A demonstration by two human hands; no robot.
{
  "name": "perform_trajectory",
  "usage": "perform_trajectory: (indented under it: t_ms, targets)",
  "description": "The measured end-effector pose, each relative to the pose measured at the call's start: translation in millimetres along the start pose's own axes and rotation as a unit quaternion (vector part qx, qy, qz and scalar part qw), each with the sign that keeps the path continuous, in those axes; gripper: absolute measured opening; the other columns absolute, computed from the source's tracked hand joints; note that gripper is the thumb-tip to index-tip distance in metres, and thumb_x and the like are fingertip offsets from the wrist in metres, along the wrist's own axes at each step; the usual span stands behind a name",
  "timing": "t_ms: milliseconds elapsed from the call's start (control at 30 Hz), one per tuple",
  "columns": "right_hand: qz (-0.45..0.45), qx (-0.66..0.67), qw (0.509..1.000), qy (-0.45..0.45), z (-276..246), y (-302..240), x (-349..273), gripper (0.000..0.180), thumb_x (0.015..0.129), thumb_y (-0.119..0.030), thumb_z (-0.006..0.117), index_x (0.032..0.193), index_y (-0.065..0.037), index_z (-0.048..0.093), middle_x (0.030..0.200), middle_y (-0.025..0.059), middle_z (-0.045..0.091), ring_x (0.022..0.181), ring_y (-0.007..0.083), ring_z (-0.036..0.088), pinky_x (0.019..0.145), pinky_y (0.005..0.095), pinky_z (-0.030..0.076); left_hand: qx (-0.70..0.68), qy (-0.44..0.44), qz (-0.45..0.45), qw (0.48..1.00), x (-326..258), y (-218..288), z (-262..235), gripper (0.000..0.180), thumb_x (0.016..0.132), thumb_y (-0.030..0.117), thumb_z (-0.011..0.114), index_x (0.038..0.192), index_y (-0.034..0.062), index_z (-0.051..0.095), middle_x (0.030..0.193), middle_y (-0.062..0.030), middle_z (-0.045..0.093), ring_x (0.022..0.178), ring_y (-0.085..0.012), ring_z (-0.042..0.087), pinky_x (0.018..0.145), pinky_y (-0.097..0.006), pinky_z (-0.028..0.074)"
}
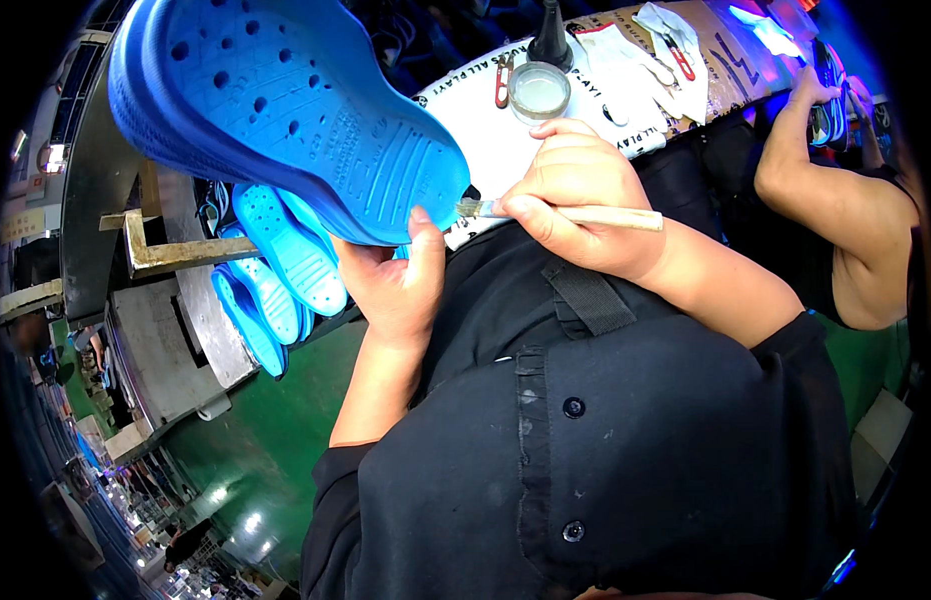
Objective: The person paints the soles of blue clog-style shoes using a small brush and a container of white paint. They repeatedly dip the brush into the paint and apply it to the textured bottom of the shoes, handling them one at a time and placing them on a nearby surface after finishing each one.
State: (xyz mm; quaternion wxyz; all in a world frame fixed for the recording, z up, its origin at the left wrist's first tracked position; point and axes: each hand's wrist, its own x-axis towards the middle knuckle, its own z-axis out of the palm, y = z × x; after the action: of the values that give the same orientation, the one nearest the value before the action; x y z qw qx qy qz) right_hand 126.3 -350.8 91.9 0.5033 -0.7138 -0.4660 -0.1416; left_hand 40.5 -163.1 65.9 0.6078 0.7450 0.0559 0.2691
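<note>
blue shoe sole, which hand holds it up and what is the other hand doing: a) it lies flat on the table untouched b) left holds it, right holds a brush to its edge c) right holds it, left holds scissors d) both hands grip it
b: the left hand grips the blue shoe sole from below, while the right hand holds a brush with its tip at the sole's edge.

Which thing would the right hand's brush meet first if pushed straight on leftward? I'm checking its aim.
Probably the blue shoe sole, at its heel edge beside the left hand thumb; the right hand brush tip looks almost touching.
</note>
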Motion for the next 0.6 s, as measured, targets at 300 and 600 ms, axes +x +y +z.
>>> perform_trajectory:
  t_ms: [300,600]
  targets:
    - [0.055,0.071,0.996,0.006,-9.0,6.1,-5.2,0.019,0.085,-0.013,0.059,0.070,-0.003,0.065,0.065,0.0064,0.064,0.061,0.0216,0.060,0.071,0.0348,0.043,0.018,0.008,0.037,0.999,3.6,-5.4,0.5,0.050,0.083,-0.001,0.058,0.123,-0.0003,0.030,0.105,-0.0168,0.054,0.076,-0.0174,0.060,0.063,-0.028,0.053]
    - [0.020,0.000,0.999,-0.030,-7.9,0.8,-4.2,0.018,0.083,-0.013,0.062,0.067,-0.006,0.064,0.062,0.0063,0.062,0.060,0.0224,0.058,0.076,0.0361,0.043,0.020,0.033,0.093,0.995,1.7,-11.0,0.0,0.049,0.077,-0.004,0.063,0.120,-0.0034,0.038,0.106,-0.0140,0.057,0.093,-0.0179,0.059,0.086,-0.030,0.045]
